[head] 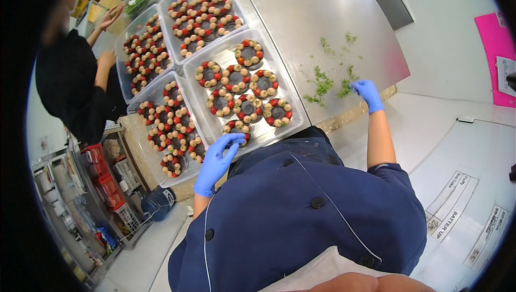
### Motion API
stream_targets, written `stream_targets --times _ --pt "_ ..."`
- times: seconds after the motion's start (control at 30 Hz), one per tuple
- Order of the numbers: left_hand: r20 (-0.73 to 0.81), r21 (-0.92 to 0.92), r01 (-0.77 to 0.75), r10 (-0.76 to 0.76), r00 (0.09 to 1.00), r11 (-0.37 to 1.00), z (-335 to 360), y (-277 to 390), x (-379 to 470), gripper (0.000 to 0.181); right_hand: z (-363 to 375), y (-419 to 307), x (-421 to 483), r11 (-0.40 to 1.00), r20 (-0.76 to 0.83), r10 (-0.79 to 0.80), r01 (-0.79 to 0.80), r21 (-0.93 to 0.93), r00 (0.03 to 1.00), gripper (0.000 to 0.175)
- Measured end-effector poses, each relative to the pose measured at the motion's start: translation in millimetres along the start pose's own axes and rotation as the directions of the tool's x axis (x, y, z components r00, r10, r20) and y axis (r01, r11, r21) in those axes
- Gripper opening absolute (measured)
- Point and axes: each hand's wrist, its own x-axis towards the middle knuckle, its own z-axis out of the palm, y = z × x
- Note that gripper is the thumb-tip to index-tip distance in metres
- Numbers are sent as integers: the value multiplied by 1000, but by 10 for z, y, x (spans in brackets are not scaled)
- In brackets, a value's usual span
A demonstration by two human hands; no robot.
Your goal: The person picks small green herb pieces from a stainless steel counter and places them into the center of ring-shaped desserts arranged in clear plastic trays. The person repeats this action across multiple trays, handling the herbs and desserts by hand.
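Note:
My left hand [217, 161], in a blue glove, rests its fingers at the lowest ring [243, 126] of beige and red balls in the nearest clear plastic tub [296, 94]. Whether its fingertips hold anything cannot be told. Several similar rings on dark round bases lie in that tub, some with small green leaves on them. To the right, on the steel table [290, 2], loose green herb sprigs [322, 84] are spread out. My gloved right hand [366, 92] is at the edge of a sprig cluster [344, 88], its fingertips close together; its grip is unclear.
More clear tubs of ball rings stand to the left [133, 110] and behind [161, 6]. A container of greens [137, 4] sits farther back. A co-worker in black [76, 78] stands at the left with hands near the tubs. Shelves with red baskets [105, 185] are at lower left.

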Motion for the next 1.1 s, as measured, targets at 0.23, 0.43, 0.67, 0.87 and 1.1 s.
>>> stream_targets --times 0.23,0.43,0.67,0.87,1.1 --pt "136 0 10 -10 991 1000 599 431 555 26 309 -244 261 964 -499 -261 201 -172 826 36" --pt "163 25 -6 1 987 1000 945 497 955 25 1024 -503 -290 934 -67 -126 96 -343 990 37" --pt "87 637 -337 370 925 693 1516 308 1910 33 1060 -300 -352 965 -102 -253 244 -91 962 26" --pt "316 789 -415 280 907 454 2038 94 2757 32 910 -333 -435 949 -83 -316 316 -14 945 23" --pt "273 822 -334 195 942 461 2007 0 2916 18 870 -328 -436 939 -107 -335 341 41 936 21"
